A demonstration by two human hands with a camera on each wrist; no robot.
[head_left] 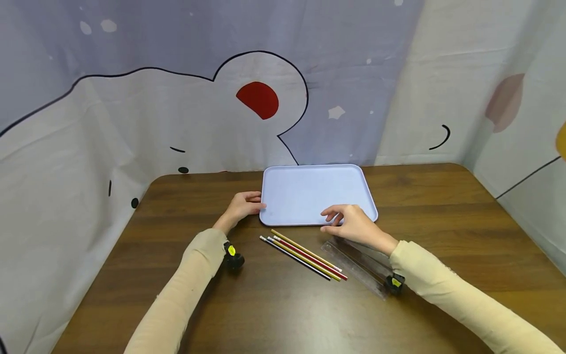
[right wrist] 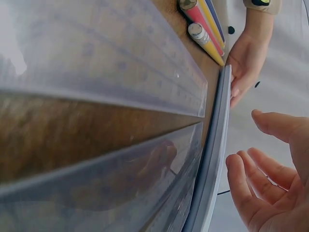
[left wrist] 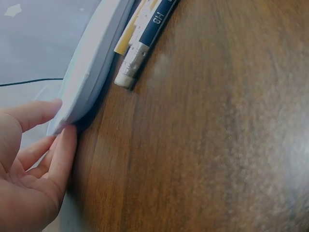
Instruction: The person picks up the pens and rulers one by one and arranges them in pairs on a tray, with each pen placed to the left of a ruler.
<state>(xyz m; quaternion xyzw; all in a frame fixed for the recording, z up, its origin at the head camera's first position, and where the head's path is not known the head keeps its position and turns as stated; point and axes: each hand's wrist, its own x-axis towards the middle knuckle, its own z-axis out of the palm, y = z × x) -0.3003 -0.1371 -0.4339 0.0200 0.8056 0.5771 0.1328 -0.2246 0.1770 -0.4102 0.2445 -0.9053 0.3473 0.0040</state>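
My left hand (head_left: 240, 206) grips the left edge of a pale tray (head_left: 309, 191), thumb at the top of the rim and fingers against its outer side, as the left wrist view shows. Over the tray's front right edge hovers my right hand (head_left: 353, 223), fingers loosely bent, thumb apart, holding nothing. Below the right wrist lie clear plastic rulers (head_left: 351, 265), partly hidden by that hand and sleeve. Several pencils (head_left: 309, 256), yellow, red and dark, lie slantwise side by side in front of the tray, eraser ends mostly toward the left hand.
The brown wooden table (head_left: 265, 314) ends at a printed curtain (head_left: 177, 118) behind the tray. The same cloth hangs along both sides. Small black wrist cameras (head_left: 234, 259) sit at both sleeve cuffs, the right one close over the rulers' near end.
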